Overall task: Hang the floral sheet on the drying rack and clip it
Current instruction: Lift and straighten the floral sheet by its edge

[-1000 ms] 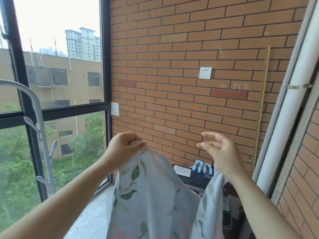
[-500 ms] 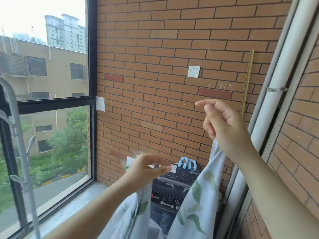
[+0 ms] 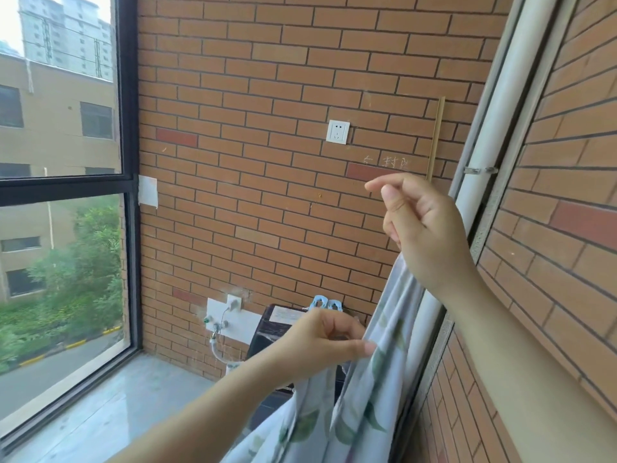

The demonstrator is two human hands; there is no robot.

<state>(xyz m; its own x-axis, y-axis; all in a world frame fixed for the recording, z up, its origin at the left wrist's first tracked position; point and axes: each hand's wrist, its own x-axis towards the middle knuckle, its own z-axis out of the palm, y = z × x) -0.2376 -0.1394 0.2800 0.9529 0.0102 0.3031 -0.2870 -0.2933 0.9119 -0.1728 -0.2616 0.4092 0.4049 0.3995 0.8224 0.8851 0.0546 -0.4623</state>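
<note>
Brick wall [image 3: 267, 95] ahead, window [image 3: 63, 255] at 9 o'clock. Floral sheet [image 3: 374, 412] at 5 o'clock: right hand [image 3: 424, 228] grips its top, left hand [image 3: 320, 342] pinches lower. Looks light, limp; hold the hem.

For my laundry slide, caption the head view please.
Left hand and higher right hand grip a floral sheet before a brick wall, blue clips beyond.

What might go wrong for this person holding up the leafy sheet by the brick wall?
1. The right hand seems to grip the white leaf-print sheet with only its lower fingers, index and thumb free, so the fabric may slip.
2. The blue plastic clips sit on the dark appliance, and the left hand also pinches the sheet; fetching one likely means letting go.
</note>
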